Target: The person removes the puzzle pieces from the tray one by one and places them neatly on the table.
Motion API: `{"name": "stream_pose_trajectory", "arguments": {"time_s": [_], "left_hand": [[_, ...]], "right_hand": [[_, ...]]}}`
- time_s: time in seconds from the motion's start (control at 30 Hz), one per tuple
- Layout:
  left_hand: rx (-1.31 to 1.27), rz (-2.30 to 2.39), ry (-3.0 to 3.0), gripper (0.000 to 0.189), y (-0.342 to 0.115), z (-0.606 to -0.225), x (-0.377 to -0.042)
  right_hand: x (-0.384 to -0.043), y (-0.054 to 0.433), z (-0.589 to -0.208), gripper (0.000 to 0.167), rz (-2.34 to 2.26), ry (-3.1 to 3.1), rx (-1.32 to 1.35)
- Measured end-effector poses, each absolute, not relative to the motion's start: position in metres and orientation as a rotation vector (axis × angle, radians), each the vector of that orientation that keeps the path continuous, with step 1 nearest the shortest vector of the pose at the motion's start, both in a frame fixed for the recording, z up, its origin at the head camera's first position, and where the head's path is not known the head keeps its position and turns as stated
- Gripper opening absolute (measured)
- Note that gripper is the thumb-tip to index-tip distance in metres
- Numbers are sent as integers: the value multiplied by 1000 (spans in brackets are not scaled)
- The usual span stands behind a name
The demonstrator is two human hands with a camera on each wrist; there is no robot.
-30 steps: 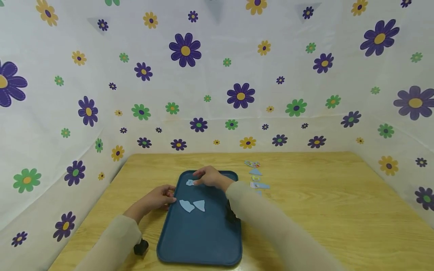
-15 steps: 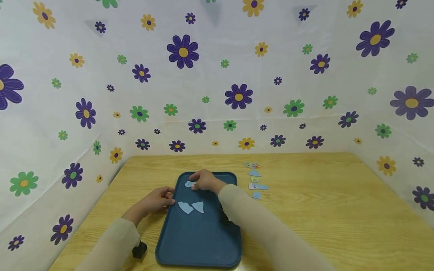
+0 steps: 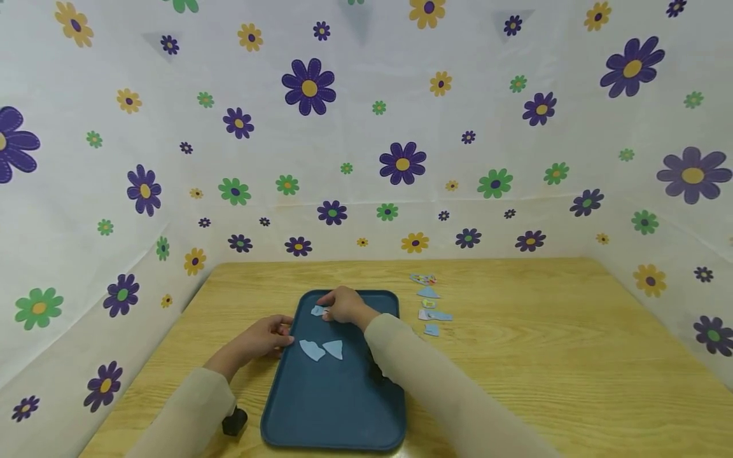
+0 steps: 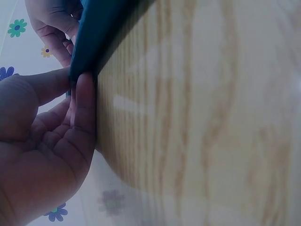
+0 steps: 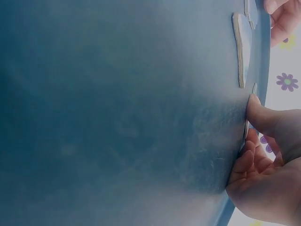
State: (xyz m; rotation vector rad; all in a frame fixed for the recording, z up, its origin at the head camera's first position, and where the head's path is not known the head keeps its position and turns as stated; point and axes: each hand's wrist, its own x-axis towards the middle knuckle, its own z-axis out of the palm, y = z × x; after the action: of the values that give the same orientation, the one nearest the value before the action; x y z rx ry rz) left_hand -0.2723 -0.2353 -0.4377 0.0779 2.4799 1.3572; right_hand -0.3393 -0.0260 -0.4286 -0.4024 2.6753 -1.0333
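Note:
A dark blue tray [image 3: 332,407] lies lengthwise on the table. My left hand [image 3: 258,340] grips its left rim, thumb and index finger meeting at the edge in the left wrist view. Over the tray's far end, my right hand [image 3: 346,306] pinches a small light-blue puzzle piece between thumb and fingers; a second light-blue puzzle piece [image 3: 317,310] shows right at its fingertips. The held piece is mostly hidden by the hand. Nearer the middle of the tray lie two more pieces, a curved one [image 3: 312,350] and a triangular one [image 3: 333,349], almost side by side.
Right of the tray, several puzzle pieces form a column on the wooden table [image 3: 544,356], among them a colourful one [image 3: 422,278] at the far end and a light-blue one [image 3: 431,330] nearest. A flower-patterned sheet [image 3: 355,127] encloses the back and sides.
My right hand has shifted slightly left toward the piece at the tray's far end. My left hand stays at the rim. The view has tilted a little.

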Motion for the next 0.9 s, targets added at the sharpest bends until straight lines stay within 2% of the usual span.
{"name": "stream_pose_trajectory", "arguments": {"time_s": [0.9], "left_hand": [[72, 1355, 2476, 43, -234, -439, -277]], "right_hand": [[-330, -11, -414, 29, -1186, 2602, -399]]}}
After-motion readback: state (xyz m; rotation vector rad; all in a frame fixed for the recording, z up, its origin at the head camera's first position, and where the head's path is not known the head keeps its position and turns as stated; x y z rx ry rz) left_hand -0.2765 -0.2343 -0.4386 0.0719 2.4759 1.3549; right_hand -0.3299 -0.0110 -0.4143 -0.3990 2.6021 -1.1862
